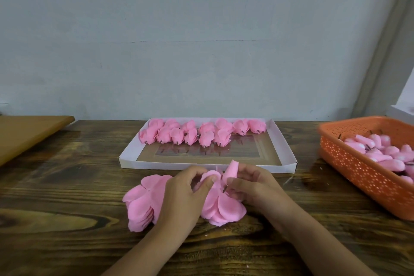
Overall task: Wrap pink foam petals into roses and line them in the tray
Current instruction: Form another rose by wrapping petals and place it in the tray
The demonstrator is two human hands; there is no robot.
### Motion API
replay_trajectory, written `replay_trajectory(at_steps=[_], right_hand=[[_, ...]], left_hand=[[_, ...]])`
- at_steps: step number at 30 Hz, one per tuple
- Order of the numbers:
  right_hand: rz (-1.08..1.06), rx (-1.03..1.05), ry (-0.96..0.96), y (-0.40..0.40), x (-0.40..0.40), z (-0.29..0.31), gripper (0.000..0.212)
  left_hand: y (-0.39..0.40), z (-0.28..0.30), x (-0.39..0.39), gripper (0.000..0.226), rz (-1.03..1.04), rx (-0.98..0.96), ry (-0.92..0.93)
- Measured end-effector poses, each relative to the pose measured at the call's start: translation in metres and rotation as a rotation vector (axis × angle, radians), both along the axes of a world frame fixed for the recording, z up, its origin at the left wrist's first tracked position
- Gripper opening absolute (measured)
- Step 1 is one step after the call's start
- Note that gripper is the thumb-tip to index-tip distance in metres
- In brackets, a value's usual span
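Brown wood table (67, 186) by a grey wall. Thirteen roses (192, 133) sit far in the white tray (208, 164). Near, the left hand (183, 195) pinches a petal (210, 176) from the pile (143, 204); the right hand (253, 186) holds a bud (231, 170). Right, an orange basket (358, 172) holds more buds (385, 152).

A dark-grained wooden bench (67, 186) stands against a pale blue-grey wall (201, 29); a plain brown board (26, 134) rests at the bench's far left corner.
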State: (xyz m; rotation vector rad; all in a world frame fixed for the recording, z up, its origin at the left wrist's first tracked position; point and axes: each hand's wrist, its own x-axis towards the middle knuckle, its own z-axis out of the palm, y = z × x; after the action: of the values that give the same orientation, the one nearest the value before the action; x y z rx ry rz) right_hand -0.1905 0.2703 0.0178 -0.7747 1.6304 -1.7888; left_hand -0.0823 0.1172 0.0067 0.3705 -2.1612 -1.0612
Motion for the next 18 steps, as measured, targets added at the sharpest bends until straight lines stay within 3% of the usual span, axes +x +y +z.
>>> replay_trajectory(at_steps=[4, 12, 18], right_hand=[[-0.021, -0.015, 0.000, 0.0007, 0.0033, 0.0035, 0.015], [-0.055, -0.047, 0.026, -0.0015, 0.0058, 0.0027, 0.025], [-0.090, -0.063, 0.098, -0.0020, 0.0062, 0.0020, 0.019]], left_hand=[[0.0055, -0.0014, -0.0022, 0.011, -0.053, 0.124, -0.043], [0.0063, 0.0014, -0.0021, 0.018, -0.108, 0.428, -0.094], [0.0061, 0.0019, -0.0014, 0.019, -0.104, 0.516, -0.108]])
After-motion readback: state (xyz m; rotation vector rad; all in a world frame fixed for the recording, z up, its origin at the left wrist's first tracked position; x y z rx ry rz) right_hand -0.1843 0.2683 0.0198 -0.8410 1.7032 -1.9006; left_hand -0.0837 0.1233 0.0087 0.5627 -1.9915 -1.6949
